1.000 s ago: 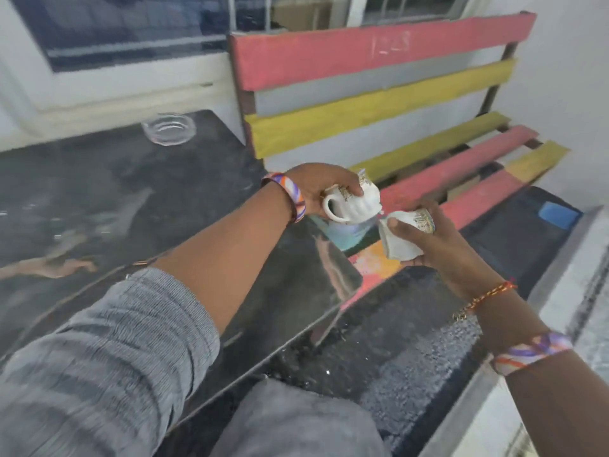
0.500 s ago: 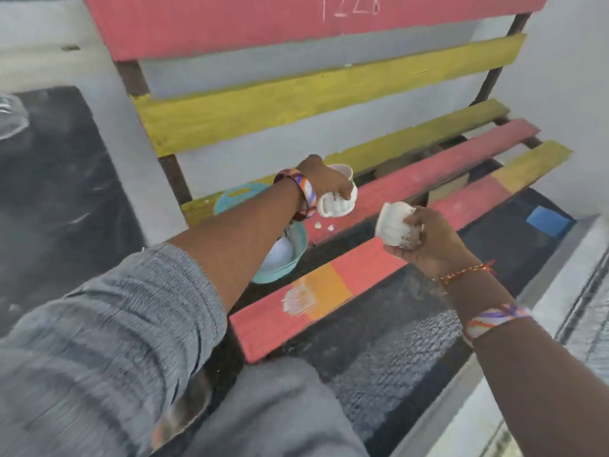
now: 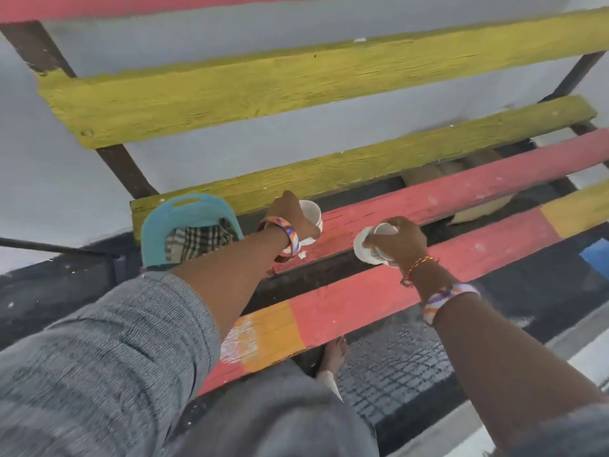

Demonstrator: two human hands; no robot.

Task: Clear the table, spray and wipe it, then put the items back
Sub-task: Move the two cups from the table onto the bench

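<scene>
Both hands hold white teacups low over a painted slatted bench (image 3: 461, 192). My left hand (image 3: 291, 214) grips one white cup (image 3: 311, 214), which stands upright on or just above the middle red slat. My right hand (image 3: 397, 240) grips a second white cup (image 3: 370, 247), tilted with its mouth toward me, at the gap between the red slats. Whether either cup touches the wood I cannot tell. The table is out of view.
A teal basin (image 3: 184, 212) with a checked cloth (image 3: 197, 240) inside sits on the bench seat left of my left hand. Yellow backrest slats (image 3: 296, 80) rise behind. Dark floor and my bare foot (image 3: 334, 354) lie below the front slat.
I have turned away from the dark table toward the bench. Both hands carried the cups forward and down to the red seat slats. The table and glass ashtray left the view.
</scene>
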